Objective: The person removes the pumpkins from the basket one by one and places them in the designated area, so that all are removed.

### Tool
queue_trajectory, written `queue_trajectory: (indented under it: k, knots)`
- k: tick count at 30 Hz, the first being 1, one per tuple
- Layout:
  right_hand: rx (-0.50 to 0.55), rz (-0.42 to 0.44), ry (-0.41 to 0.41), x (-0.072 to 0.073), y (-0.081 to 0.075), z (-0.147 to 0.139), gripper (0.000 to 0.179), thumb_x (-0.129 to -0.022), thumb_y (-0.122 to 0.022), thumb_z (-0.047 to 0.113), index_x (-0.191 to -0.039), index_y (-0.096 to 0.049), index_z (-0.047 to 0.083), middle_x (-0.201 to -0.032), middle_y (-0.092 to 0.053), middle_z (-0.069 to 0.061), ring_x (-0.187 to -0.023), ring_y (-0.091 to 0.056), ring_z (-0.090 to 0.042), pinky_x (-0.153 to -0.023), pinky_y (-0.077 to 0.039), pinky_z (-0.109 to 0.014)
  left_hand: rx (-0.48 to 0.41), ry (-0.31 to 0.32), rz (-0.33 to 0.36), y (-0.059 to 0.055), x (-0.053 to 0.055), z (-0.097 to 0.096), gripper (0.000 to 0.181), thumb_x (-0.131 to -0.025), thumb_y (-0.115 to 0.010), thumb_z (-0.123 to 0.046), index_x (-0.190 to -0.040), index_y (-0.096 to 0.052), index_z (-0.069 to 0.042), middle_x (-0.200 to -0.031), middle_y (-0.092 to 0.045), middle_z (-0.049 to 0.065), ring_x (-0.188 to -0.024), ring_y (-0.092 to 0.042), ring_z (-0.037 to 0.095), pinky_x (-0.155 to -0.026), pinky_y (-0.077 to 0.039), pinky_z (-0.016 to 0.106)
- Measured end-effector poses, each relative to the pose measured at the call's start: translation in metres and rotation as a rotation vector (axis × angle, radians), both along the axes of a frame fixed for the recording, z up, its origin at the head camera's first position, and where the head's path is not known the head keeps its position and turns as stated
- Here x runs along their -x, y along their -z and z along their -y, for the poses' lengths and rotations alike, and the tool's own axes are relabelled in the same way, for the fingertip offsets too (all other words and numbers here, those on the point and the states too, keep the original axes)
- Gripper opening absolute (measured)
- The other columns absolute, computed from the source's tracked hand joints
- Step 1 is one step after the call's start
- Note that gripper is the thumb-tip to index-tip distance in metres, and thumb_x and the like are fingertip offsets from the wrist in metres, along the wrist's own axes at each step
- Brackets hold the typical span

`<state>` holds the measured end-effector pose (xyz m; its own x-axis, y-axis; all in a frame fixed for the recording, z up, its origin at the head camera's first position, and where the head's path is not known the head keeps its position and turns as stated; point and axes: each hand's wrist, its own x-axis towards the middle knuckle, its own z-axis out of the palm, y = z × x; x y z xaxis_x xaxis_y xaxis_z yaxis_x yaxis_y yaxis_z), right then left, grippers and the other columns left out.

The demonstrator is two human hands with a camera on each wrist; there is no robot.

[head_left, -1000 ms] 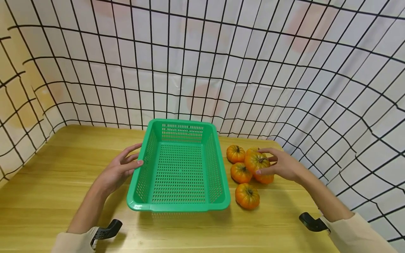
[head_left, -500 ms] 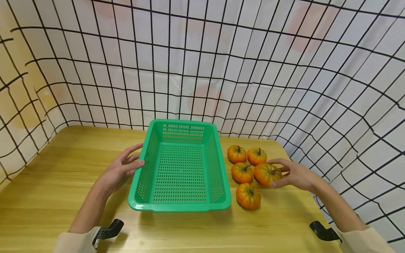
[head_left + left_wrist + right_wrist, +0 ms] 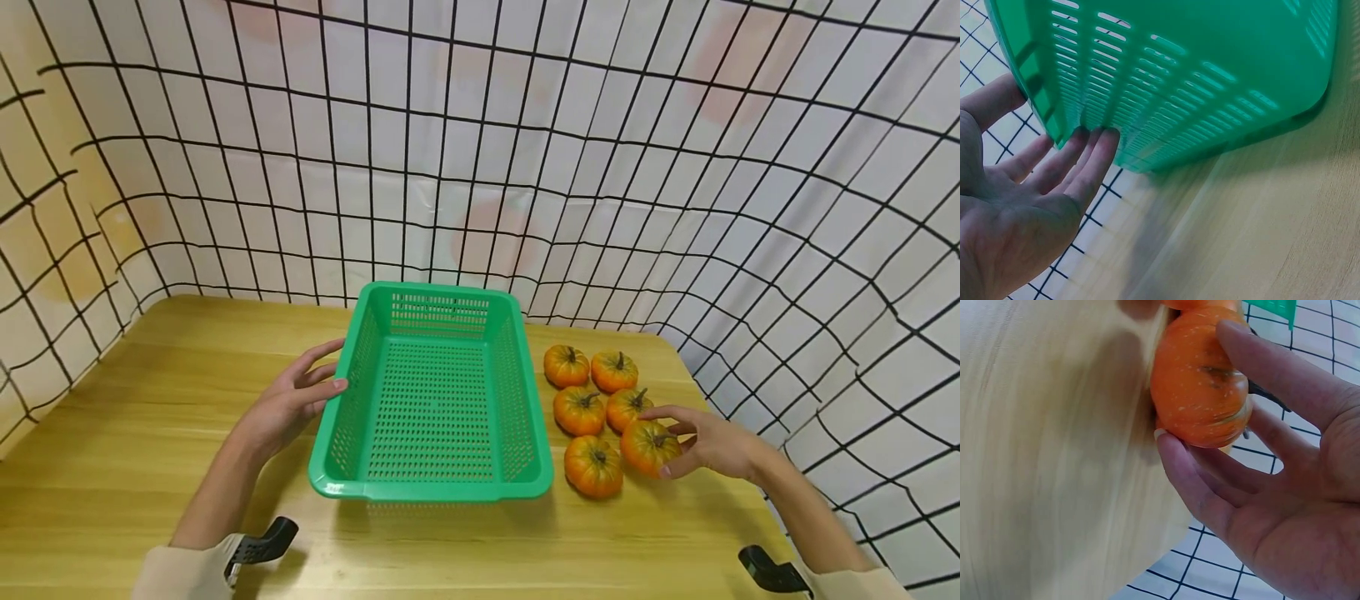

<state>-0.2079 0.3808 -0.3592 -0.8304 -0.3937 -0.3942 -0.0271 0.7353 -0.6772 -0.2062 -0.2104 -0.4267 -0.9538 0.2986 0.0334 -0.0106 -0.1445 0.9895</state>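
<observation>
A green perforated plastic basket (image 3: 431, 408) stands upright on the table, with nothing inside it. At its left side, my left hand (image 3: 281, 404) holds the rim, thumb on the edge and fingertips against the outer slotted wall (image 3: 1141, 94). My right hand (image 3: 712, 446) grips a small orange pumpkin (image 3: 647, 448) between thumb and fingers; its dark stem shows in the right wrist view, where the pumpkin (image 3: 1200, 381) sits at or just above the table. Several similar pumpkins (image 3: 592, 467) lie in two short rows between the basket and that hand.
The wooden table (image 3: 450, 550) ends at a white, black-gridded curtain (image 3: 480, 167) behind and on both sides. Black wrist mounts (image 3: 768, 571) stick out by both sleeves. The pumpkin rows lie close to the basket's right wall.
My right hand has carried its pumpkin from above the others rightward and nearer to me, to the front end of the right row, uncovering the pumpkins beneath. My left hand stays on the basket.
</observation>
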Motion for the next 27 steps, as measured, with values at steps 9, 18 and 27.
queue_trajectory:
  k: [9,18,27]
  knots:
    - [0.019,0.052,0.001,-0.003,0.01,-0.005,0.084,-0.08,-0.085,0.012,-0.152,-0.043,0.004,-0.157,-0.022,-0.04,-0.136,-0.035,-0.061,-0.097,-0.053,-0.055,-0.022,0.008,-0.001,0.0,0.0,-0.001,0.069,-0.101,-0.06,-0.008,-0.159,-0.025,-0.015,-0.148,-0.048,0.017,-0.118,-0.066,0.025,-0.096,-0.056,0.035]
    - [0.015,0.027,-0.025,-0.005,0.017,-0.007,0.079,-0.079,-0.085,0.011,-0.148,-0.047,0.003,-0.153,-0.03,-0.04,-0.132,-0.042,-0.059,-0.094,-0.055,-0.054,-0.012,0.005,-0.007,-0.002,-0.002,-0.002,0.068,-0.101,-0.06,-0.009,-0.159,-0.025,-0.014,-0.145,-0.051,0.014,-0.117,-0.066,0.026,-0.096,-0.056,0.036]
    - [0.027,0.05,-0.027,-0.006,0.022,-0.007,0.081,-0.079,-0.085,0.011,-0.148,-0.044,0.004,-0.155,-0.028,-0.037,-0.135,-0.036,-0.062,-0.099,-0.049,-0.061,-0.006,0.001,-0.005,-0.003,-0.003,-0.001,0.069,-0.101,-0.06,-0.009,-0.159,-0.025,-0.014,-0.145,-0.051,0.015,-0.116,-0.067,0.026,-0.095,-0.057,0.036]
